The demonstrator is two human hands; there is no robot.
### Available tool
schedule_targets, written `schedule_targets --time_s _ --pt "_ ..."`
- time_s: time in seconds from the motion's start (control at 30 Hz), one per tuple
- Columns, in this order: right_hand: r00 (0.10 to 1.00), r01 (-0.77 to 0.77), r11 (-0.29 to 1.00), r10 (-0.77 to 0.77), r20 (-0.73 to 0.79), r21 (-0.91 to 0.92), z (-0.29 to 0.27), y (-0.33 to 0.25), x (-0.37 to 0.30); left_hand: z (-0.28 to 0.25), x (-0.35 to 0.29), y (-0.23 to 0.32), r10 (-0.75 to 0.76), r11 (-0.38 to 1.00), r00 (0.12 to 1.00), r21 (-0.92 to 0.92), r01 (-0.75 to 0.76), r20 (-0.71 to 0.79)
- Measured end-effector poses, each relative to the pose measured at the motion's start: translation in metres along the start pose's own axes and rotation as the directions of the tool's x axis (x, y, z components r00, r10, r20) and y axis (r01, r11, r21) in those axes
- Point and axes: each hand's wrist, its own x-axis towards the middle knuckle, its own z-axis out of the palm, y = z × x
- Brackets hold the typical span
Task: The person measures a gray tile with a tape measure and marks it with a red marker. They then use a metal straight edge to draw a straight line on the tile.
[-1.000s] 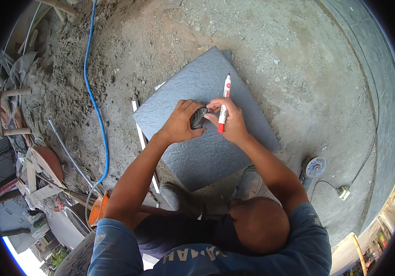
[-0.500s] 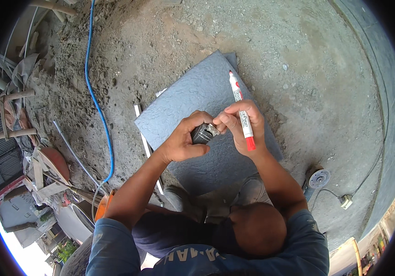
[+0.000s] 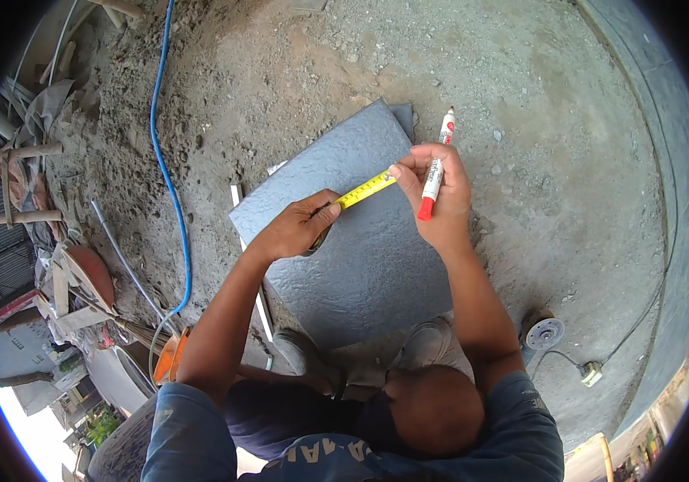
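Note:
My left hand (image 3: 290, 230) is closed round a tape measure, whose dark case (image 3: 320, 243) is mostly hidden by the fingers. A short length of yellow tape blade (image 3: 365, 189) runs out from it to the upper right. My right hand (image 3: 446, 205) pinches the blade's end between thumb and finger. The same hand also holds a white marker (image 3: 446, 132) with red ends, slanting upward, its tip pointing away from me. Below both hands lies a grey, rough-textured slab (image 3: 352, 281) on the ground.
A second grey piece (image 3: 402, 116) shows under the slab's far corner, and a white strip (image 3: 262, 309) along its left. A blue hose (image 3: 157, 145) runs down the left. An angle grinder (image 3: 544, 332) with a cord and plug (image 3: 592, 373) lies at the right. My shoes are at the slab's near edge.
The tape blade has been drawn out of the case, my hands moving apart, left hand leftward. The marker has tilted from leaning left to leaning right.

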Motion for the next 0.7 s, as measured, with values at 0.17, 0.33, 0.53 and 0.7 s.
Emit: schedule_targets --time_s 0.17,0.33,0.53,0.7 --pt "0.993 0.049 0.98 -0.068 -0.093 -0.19 0.008 0.028 0.046 -0.027 0.021 -0.011 -0.011 0.996 0.984 0.086 0.027 -0.175" --pt "0.992 -0.041 0.921 -0.008 -0.124 -0.387 0.022 0.052 0.071 -0.037 0.048 -0.01 0.114 0.921 0.926 0.388 0.037 -0.359" --pt "0.992 -0.048 0.859 -0.017 -0.122 -0.51 0.026 0.067 0.085 -0.041 0.067 -0.006 0.067 0.889 0.916 0.44 0.125 -0.396" --pt "0.994 -0.005 0.813 -0.058 -0.09 -0.583 0.029 0.079 0.086 -0.042 0.078 -0.014 0.042 0.872 0.9 0.455 0.178 -0.434"
